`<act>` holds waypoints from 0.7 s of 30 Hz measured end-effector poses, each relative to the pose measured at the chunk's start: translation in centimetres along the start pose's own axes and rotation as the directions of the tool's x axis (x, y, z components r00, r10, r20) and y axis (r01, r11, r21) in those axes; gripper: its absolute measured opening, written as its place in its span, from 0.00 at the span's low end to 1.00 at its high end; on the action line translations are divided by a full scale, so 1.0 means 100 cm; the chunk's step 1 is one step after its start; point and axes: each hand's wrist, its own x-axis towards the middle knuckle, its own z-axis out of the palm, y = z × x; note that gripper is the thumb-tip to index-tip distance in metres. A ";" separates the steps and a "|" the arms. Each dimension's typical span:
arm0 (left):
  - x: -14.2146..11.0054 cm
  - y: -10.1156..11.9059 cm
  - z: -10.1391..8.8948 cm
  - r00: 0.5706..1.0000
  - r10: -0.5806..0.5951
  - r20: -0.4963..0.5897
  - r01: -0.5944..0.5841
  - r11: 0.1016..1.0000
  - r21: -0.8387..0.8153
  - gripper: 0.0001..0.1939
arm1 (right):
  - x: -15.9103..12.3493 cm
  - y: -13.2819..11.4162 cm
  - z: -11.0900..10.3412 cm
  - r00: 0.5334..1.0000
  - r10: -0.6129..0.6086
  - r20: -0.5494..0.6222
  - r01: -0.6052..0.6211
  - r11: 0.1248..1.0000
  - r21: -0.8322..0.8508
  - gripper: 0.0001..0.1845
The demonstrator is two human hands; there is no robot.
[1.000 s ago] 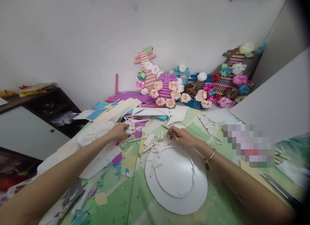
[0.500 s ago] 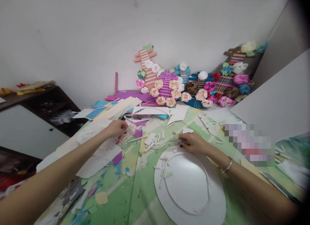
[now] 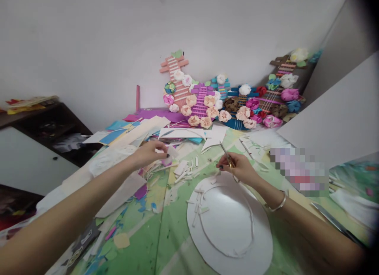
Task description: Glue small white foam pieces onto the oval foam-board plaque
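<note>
My left hand [image 3: 149, 153] is lifted a little above the table and pinches a small white paper piece [image 3: 171, 152]. My right hand [image 3: 239, 169] is closed round a pair of small scissors [image 3: 227, 157] whose blades point up and away from me. It hovers at the far edge of a large white round board [image 3: 233, 231] that carries a thin raised white outline and several short white strips. More white strips and scraps [image 3: 185, 170] lie between my two hands on the green patterned table cover [image 3: 166, 235].
Paper guitar shapes with paper flowers [image 3: 207, 101] lean on the wall at the back. Coloured and white sheets [image 3: 142, 130] pile at the back left. A big grey board [image 3: 334, 117] slants at the right. A dark cabinet [image 3: 38, 140] stands left.
My left hand has lifted off the scrap pile with a white piece. My right hand has risen and turned the scissors' blades upward. The view has shifted a little.
</note>
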 end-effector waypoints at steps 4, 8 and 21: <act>-0.004 0.031 0.048 0.988 0.063 0.143 -0.044 0.990 -0.131 0.12 | 0.003 0.000 -0.004 0.998 0.067 -0.005 -0.066 0.991 0.117 0.08; 0.007 0.034 0.073 0.997 0.049 0.064 -0.051 0.998 0.022 0.10 | -0.002 -0.002 -0.007 0.995 0.102 0.006 -0.102 0.980 0.171 0.09; 0.039 -0.073 0.044 0.942 -0.232 -0.245 0.318 0.850 0.420 0.30 | -0.011 0.010 -0.010 0.979 0.201 -0.017 -0.189 0.944 0.272 0.11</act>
